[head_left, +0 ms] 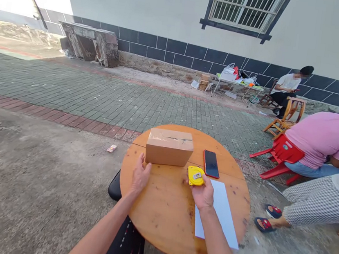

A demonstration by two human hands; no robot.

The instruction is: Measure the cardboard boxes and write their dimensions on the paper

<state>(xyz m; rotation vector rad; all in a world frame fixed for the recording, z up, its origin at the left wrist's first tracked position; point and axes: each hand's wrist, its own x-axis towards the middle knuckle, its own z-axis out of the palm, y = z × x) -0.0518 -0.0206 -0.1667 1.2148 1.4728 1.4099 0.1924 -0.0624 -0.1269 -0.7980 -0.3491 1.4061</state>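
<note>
A closed brown cardboard box (169, 152) sits on the far half of a round wooden table (164, 221). Just off its near left corner is my left hand (140, 176), fingers apart and holding nothing; whether a fingertip touches the box I cannot tell. My right hand (204, 194) grips a yellow tape measure (196, 175) above the table, to the right of the box. No blade shows drawn out of the case. A phone with a red edge (211, 164) lies dark-screened beyond that hand. White paper (222, 214) lies partly under my right forearm.
To the right, a person in a pink top (322, 137) sits on a red plastic chair (286, 151), near another person in checked trousers (323, 203). A wooden chair (290, 113) and a cluttered folding table (239, 81) stand farther back. A black object (114, 187) shows below the table's left edge.
</note>
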